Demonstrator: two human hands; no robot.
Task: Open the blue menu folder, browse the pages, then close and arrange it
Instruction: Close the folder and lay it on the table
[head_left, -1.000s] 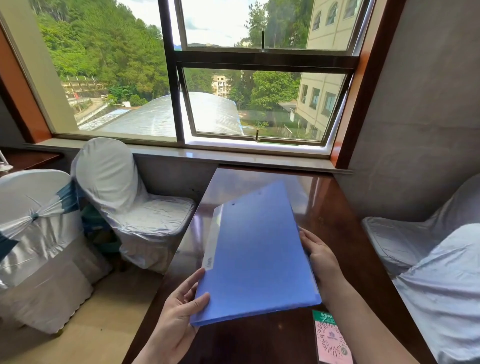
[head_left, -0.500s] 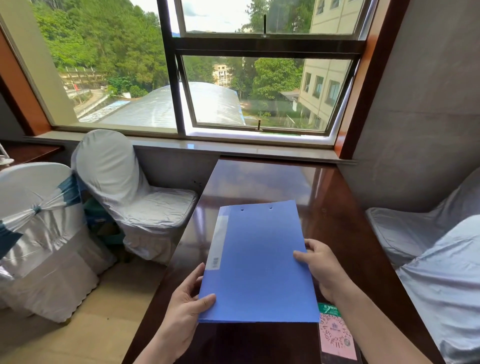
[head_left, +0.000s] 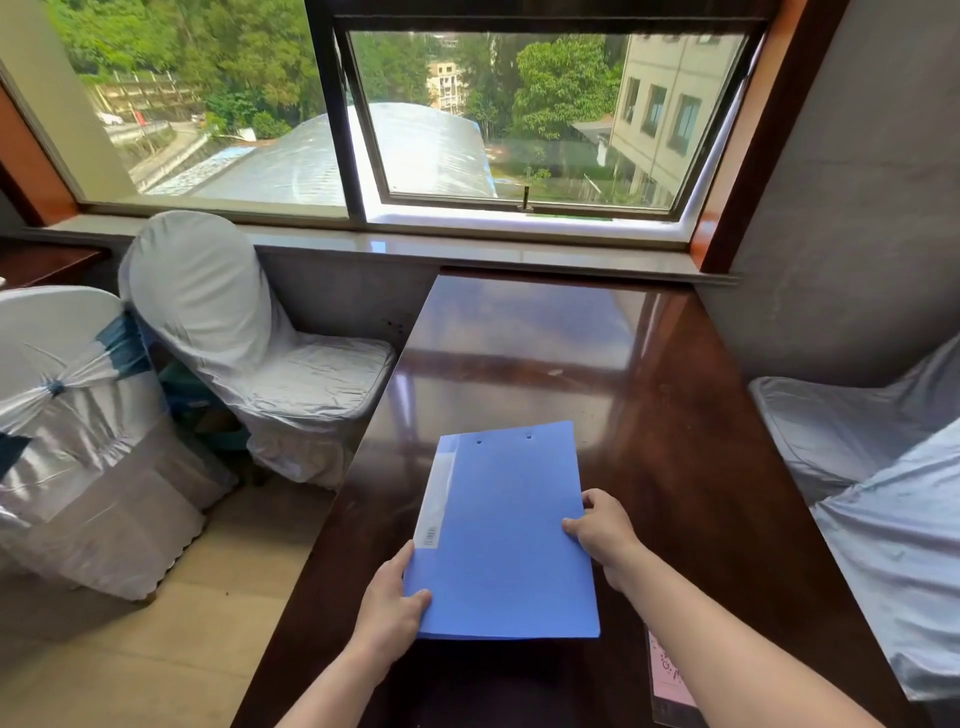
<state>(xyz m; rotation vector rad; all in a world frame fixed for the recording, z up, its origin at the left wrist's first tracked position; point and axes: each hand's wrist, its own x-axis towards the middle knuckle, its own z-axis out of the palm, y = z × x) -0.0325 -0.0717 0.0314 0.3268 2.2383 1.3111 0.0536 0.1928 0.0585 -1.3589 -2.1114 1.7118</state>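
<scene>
The blue menu folder (head_left: 504, 535) is closed, its spine with a white label strip on the left. It lies over the near part of the dark glossy table (head_left: 597, 364), near edge slightly raised. My left hand (head_left: 392, 605) grips its lower left corner, thumb on the cover. My right hand (head_left: 602, 530) holds its right edge, fingers curled around it.
A pink card in a clear stand (head_left: 667, 675) sits on the table by my right forearm. White-covered chairs stand left of the table (head_left: 244, 338) and right of it (head_left: 872, 493). A window sill (head_left: 467, 249) runs behind the table's far end.
The folder went from tilted and lifted to squared up and lowered toward the table. Both hands kept their hold on its sides. The camera tipped downward.
</scene>
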